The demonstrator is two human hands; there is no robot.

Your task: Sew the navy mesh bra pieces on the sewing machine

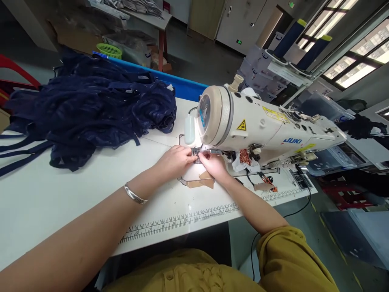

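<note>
A white JUKI sewing machine (258,117) stands on the white worktable, its lamp lighting the needle area. My left hand (178,160) rests at the left of the presser foot (196,151), fingers bent and pressed together by the needle plate. From the other side my right hand (213,164) reaches in under the machine head, thumb and finger pinched close to the foot. Whatever lies between the fingertips is too small to make out. Left of the machine lies a large heap of navy fabric pieces (100,105), with straps trailing off the near side.
A printed ruler (182,222) runs along the table's front edge. Orange-handled snips (270,182) lie under the machine arm. Two navy thread cones (288,38) stand at upper right. A blue panel (188,87) borders the table's back, near a green basket (109,50).
</note>
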